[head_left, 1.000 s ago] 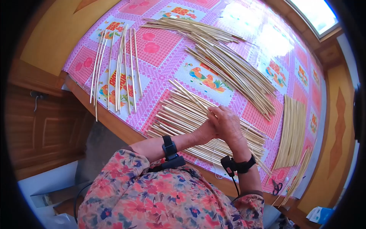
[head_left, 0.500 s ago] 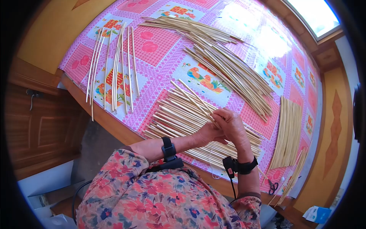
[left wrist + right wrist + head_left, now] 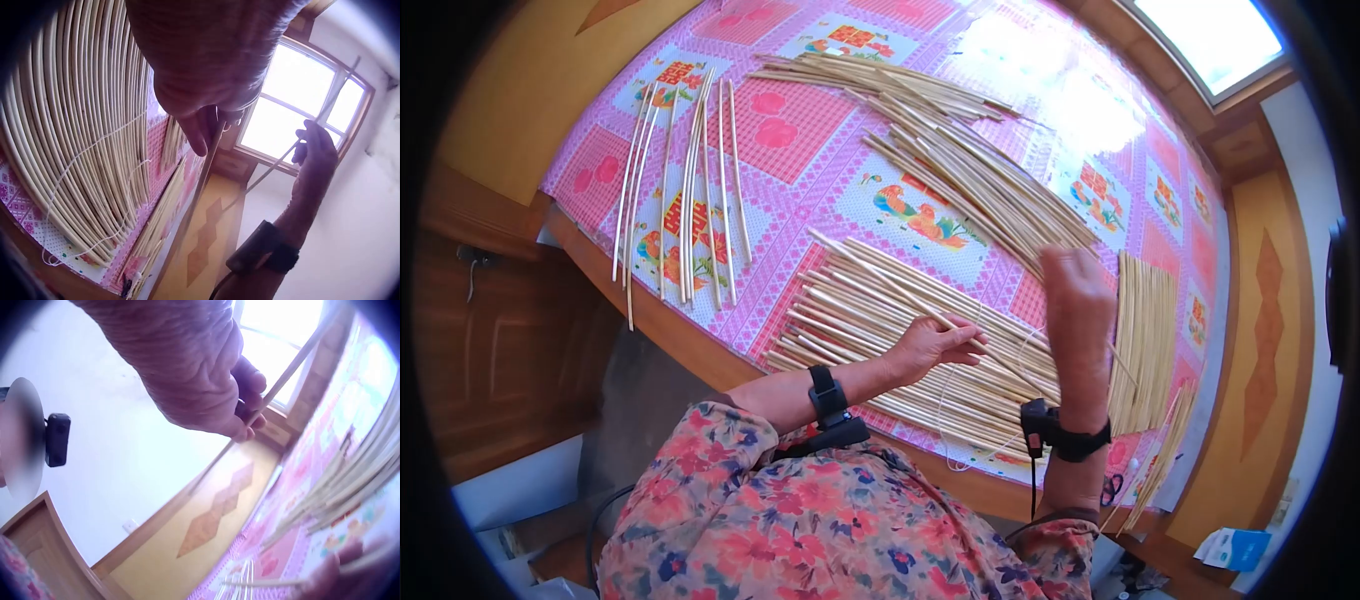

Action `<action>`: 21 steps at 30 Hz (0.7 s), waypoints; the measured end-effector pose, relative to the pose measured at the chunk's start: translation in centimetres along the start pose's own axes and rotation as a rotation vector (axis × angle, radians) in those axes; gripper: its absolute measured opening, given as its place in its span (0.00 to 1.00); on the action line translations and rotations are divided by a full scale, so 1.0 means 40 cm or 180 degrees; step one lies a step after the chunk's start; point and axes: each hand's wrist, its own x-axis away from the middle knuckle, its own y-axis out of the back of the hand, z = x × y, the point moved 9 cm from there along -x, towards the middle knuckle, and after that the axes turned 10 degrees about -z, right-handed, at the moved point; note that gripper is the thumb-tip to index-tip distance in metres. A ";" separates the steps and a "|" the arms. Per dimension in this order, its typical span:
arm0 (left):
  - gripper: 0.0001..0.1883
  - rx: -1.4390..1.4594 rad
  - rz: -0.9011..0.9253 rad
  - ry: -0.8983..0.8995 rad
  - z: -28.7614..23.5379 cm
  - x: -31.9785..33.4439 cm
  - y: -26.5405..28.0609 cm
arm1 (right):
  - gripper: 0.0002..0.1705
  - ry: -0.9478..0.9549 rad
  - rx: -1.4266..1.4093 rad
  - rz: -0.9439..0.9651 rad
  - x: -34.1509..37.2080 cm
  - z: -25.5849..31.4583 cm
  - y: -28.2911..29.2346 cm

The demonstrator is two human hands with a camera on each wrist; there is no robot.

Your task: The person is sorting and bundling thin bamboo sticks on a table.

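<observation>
The left hand (image 3: 935, 348) grips a pale thin stick (image 3: 890, 285) that slants over a row of sticks (image 3: 840, 325). Raised to its right, apart from it, is the right hand (image 3: 1080, 300). In the left wrist view the right hand (image 3: 315, 150) pinches another stick (image 3: 265, 173) in front of the window, while the left hand (image 3: 206, 62) has a stick between thumb and fingers. The right wrist view shows the right hand (image 3: 187, 375) with its stick (image 3: 290, 369) at the fingertips. A white string (image 3: 94, 147) crosses the row.
A loose pile of sticks (image 3: 990, 180) lies beyond the row, and a few spread sticks (image 3: 690, 200) lie at the left. A flat bundle (image 3: 1145, 340) stands right of the row. Scissors (image 3: 1111, 489) rest near the table's front right edge, beside more thin sticks (image 3: 1165, 460).
The hands were together over the row; the right hand has parted from the left, rising and moving right with a stick. The left hand has shifted slightly left, still gripping a stick.
</observation>
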 end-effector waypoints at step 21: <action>0.09 0.0253 -0.0313 -0.0231 -0.088 -0.013 0.096 | 0.14 -0.2065 -0.2367 -0.2211 -0.035 -0.358 0.125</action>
